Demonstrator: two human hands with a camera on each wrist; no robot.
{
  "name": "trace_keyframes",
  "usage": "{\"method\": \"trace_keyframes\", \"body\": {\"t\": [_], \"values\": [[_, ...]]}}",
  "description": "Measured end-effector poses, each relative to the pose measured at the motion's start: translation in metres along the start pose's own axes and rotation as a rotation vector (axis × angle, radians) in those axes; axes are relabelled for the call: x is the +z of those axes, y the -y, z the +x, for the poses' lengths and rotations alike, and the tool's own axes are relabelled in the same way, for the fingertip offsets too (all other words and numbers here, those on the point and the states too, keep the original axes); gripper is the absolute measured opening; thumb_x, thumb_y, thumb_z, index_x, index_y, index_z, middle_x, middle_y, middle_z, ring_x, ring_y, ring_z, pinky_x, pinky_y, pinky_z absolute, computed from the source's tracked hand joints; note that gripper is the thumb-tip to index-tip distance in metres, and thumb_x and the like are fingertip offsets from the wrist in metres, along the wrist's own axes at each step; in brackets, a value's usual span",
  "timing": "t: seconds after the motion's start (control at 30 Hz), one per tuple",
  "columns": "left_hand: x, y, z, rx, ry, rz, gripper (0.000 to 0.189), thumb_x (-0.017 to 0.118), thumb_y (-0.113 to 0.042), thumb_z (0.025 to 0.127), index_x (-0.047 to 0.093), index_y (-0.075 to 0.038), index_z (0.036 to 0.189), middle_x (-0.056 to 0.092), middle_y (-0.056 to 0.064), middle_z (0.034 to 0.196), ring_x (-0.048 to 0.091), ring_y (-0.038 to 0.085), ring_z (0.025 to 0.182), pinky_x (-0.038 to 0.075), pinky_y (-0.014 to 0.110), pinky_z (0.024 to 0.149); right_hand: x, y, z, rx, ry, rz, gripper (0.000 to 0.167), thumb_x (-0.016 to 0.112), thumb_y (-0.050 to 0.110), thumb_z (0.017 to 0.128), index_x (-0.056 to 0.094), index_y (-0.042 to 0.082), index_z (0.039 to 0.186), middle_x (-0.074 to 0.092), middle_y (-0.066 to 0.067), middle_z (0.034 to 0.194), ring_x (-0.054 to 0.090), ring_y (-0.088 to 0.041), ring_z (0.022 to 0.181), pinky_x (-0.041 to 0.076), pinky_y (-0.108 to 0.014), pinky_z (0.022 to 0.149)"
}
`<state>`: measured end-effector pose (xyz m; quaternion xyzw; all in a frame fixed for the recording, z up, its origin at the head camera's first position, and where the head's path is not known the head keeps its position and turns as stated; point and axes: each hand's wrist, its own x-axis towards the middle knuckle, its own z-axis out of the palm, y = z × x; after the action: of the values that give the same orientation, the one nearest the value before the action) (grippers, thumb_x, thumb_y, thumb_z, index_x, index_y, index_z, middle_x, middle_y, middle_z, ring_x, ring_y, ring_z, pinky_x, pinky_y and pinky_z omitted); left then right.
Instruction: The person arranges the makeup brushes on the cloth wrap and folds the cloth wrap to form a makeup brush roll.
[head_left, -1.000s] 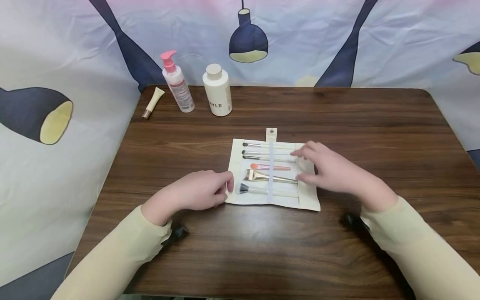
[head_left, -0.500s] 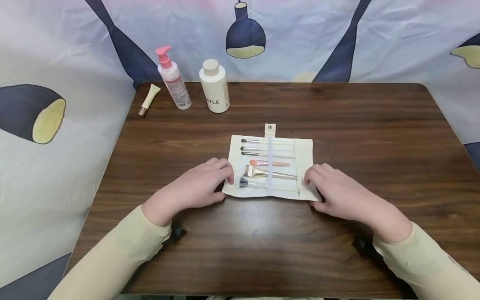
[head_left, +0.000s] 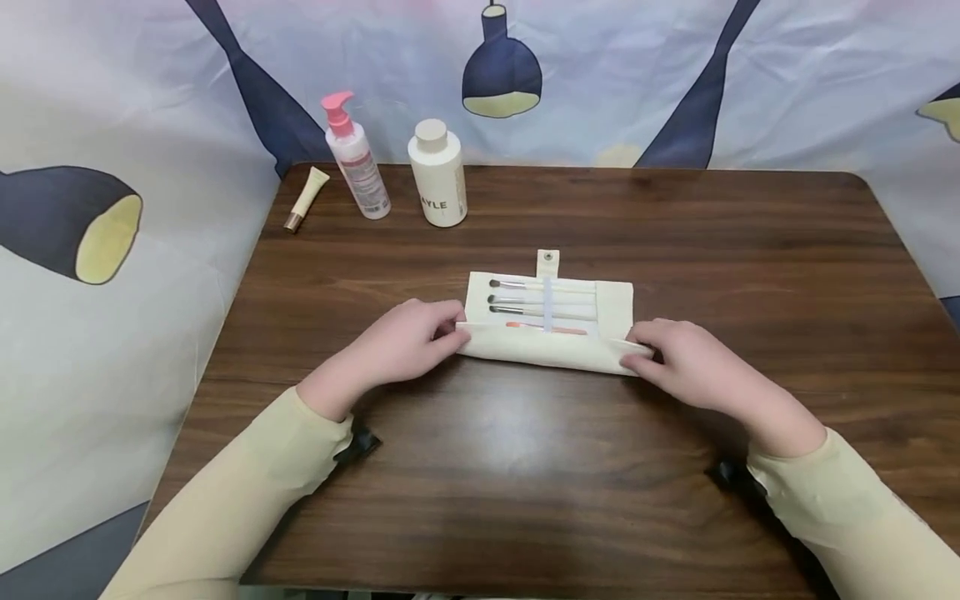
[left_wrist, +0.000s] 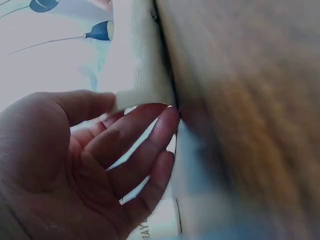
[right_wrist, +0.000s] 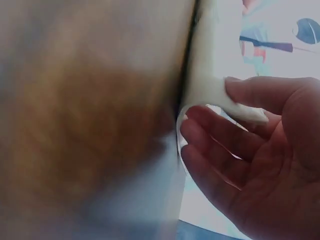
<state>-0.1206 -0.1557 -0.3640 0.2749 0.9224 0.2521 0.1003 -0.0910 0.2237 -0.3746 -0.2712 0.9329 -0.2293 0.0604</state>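
A cream fabric brush roll [head_left: 540, 345] lies on the table, its near part folded up and over. Three slim makeup brushes [head_left: 517, 298] and an orange-pink brush [head_left: 551, 328] still show above the fold; the lower brushes are hidden under it. My left hand [head_left: 412, 342] pinches the folded edge at its left end, thumb on the outside. At the other end my right hand [head_left: 686, 362] pinches the same edge. In the right wrist view the fabric [right_wrist: 205, 92] curves between thumb and fingers. A snap tab [head_left: 548, 263] sticks out at the roll's far side.
On the brown wooden table [head_left: 712, 233], toward the back left, stand a pink-topped pump bottle [head_left: 358, 167] and a white capped bottle [head_left: 439, 179]. A small cream tube [head_left: 306, 200] lies beside them. A printed cloth [head_left: 585, 75] hangs behind.
My right hand has gone from above the brushes to the roll's right edge. Both hands have since lifted the near edge and folded it away from me over the lower brushes.
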Motion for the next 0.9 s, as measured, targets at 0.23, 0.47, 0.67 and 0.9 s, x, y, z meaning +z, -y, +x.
{"method": "trace_keyframes", "body": {"t": [0.23, 0.47, 0.67, 0.9], "values": [[0.0, -0.002, 0.025, -0.196, 0.028, -0.061, 0.018, 0.061, -0.023, 0.101, 0.059, -0.014, 0.086, 0.07, -0.006, 0.069, 0.066, 0.008, 0.064, 0.047, 0.032, 0.068, -0.009, -0.008, 0.017, 0.137, 0.028, 0.071, 0.015, 0.065, 0.023, 0.103, 0.06, 0.018, 0.089, 0.048, 0.007, 0.063, 0.043, -0.01, 0.056, 0.038, -0.027, 0.058], [0.002, 0.004, 0.039, -0.25, 0.112, -0.043, 0.018, 0.06, -0.022, 0.1, 0.054, -0.012, 0.086, 0.069, -0.006, 0.063, 0.068, 0.009, 0.062, 0.045, 0.031, 0.064, -0.007, -0.014, 0.036, 0.239, 0.127, 0.079, 0.019, 0.062, 0.021, 0.102, 0.057, 0.014, 0.085, 0.058, 0.003, 0.061, 0.058, -0.012, 0.056, 0.046, -0.032, 0.066], [0.009, -0.007, 0.04, -0.229, 0.041, 0.236, 0.007, 0.061, -0.022, 0.093, 0.057, -0.016, 0.091, 0.063, 0.0, 0.078, 0.061, 0.023, 0.073, 0.048, 0.039, 0.062, -0.006, -0.01, 0.041, 0.266, 0.161, -0.011, 0.011, 0.061, 0.019, 0.097, 0.06, 0.011, 0.091, 0.053, 0.002, 0.065, 0.054, -0.016, 0.064, 0.043, -0.033, 0.068], [0.03, -0.045, 0.019, 0.169, 0.054, 0.523, 0.039, 0.051, -0.016, 0.103, 0.057, -0.015, 0.142, 0.053, 0.012, 0.15, 0.046, 0.034, 0.142, 0.042, 0.056, 0.114, -0.004, -0.004, 0.042, 0.296, 0.156, -0.054, 0.023, 0.067, 0.022, 0.094, 0.06, 0.01, 0.112, 0.06, -0.003, 0.081, 0.054, -0.021, 0.069, 0.045, -0.036, 0.066]]}}
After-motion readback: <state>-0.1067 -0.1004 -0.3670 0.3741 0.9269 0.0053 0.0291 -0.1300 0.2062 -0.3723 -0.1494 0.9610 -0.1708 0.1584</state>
